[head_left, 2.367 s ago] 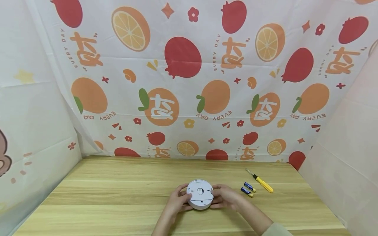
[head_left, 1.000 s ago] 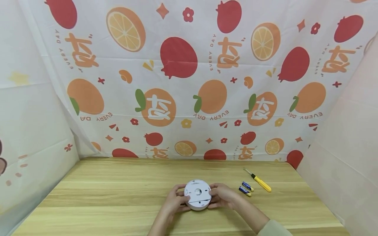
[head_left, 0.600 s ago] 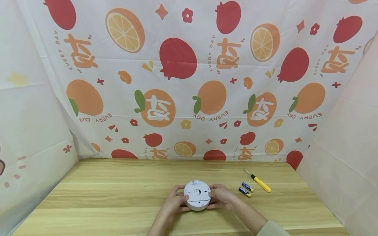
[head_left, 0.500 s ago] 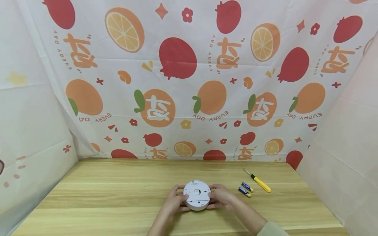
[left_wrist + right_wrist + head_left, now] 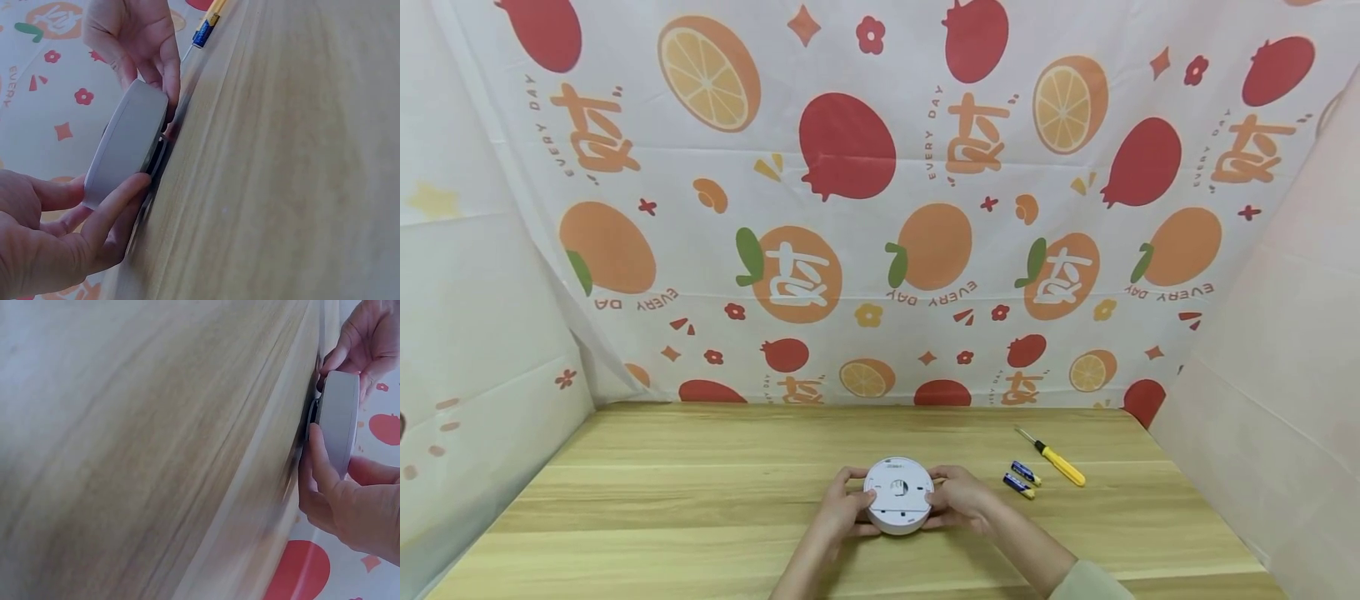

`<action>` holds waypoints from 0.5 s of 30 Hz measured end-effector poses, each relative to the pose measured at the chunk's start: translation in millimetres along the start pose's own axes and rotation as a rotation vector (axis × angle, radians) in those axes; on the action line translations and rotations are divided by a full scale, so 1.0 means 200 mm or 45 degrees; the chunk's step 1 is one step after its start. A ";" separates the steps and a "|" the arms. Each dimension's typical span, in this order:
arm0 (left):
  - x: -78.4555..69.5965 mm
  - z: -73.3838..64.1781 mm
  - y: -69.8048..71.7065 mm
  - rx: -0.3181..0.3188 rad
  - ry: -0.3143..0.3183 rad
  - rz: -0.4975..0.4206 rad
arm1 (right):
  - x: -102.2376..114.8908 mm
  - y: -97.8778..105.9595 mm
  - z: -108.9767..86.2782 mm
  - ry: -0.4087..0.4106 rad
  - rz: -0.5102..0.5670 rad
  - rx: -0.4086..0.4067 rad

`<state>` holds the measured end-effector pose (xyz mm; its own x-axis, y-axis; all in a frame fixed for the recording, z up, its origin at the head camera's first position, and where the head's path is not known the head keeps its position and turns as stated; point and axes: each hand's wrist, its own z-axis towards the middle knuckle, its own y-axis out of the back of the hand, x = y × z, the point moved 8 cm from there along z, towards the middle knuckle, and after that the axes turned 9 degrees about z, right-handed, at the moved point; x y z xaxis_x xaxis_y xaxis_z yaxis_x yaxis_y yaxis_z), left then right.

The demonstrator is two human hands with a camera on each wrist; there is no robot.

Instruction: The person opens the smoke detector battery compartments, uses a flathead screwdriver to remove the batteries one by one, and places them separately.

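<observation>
Both hands hold a round white plastic device [image 5: 898, 521], shaped like a smoke alarm, just in front of the body. Its upward face has a central hole, small slots and a flat cover panel [image 5: 891, 501] with a straight lower edge. My left hand [image 5: 842, 510] grips the left rim, thumb on the face and fingers below. The right hand [image 5: 961, 496] grips the opposite rim in the same way, its thumb by the panel's right end. Seen from the left wrist, the device's pale side wall [image 5: 128, 144] is tilted, and a thin part shows beneath it, close above the table.
Two blue-and-yellow batteries [image 5: 1019, 486] lie right of the hands on the wooden table [image 5: 700, 483]. Beyond them is a screwdriver [image 5: 1063, 468] with a yellow handle. A fruit-patterned cloth [image 5: 865, 250] hangs behind the table, with pale cloth on both sides.
About a second ago the panel's lower edge sat slanted with a dark gap; now it lies straight. Both hands keep their hold on the device. The head view has shifted slightly.
</observation>
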<state>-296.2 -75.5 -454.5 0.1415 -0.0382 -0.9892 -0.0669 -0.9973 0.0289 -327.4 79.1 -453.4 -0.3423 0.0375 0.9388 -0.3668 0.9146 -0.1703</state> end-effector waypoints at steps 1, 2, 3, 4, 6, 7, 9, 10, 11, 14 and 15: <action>0.00 0.00 0.00 0.000 0.003 0.002 | 0.00 0.00 0.00 0.000 0.001 0.004; 0.00 0.00 0.00 0.001 0.004 0.002 | 0.00 0.00 0.00 0.000 0.003 0.010; 0.00 0.00 0.00 0.003 0.005 0.003 | 0.00 0.00 -0.01 -0.001 0.007 0.014; 0.01 0.00 0.00 0.008 0.006 0.001 | 0.00 0.00 -0.01 -0.003 0.011 0.017; 0.01 0.00 0.00 0.020 0.007 -0.001 | 0.00 0.00 -0.01 -0.011 0.024 0.023; 0.01 0.00 0.00 0.028 0.005 -0.002 | 0.00 0.00 -0.01 -0.015 0.030 0.024; 0.01 0.00 0.01 0.042 0.000 -0.002 | -0.01 0.01 -0.01 -0.024 0.046 0.023; 0.02 0.00 0.01 0.049 -0.002 -0.001 | -0.01 0.01 -0.01 -0.030 0.054 0.023; 0.02 0.00 0.01 0.054 -0.004 0.001 | -0.01 0.01 -0.01 -0.039 0.062 0.027; 0.02 0.00 0.01 0.067 -0.007 0.015 | -0.03 0.02 -0.01 -0.074 0.074 0.016; 0.02 0.00 0.01 0.070 -0.008 0.023 | -0.03 0.03 -0.01 -0.084 0.077 0.012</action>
<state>-296.7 -78.4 -458.2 0.1339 -0.0559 -0.9894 -0.1235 -0.9916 0.0393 -324.6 84.6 -459.5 -0.4204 0.0652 0.9050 -0.3520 0.9076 -0.2289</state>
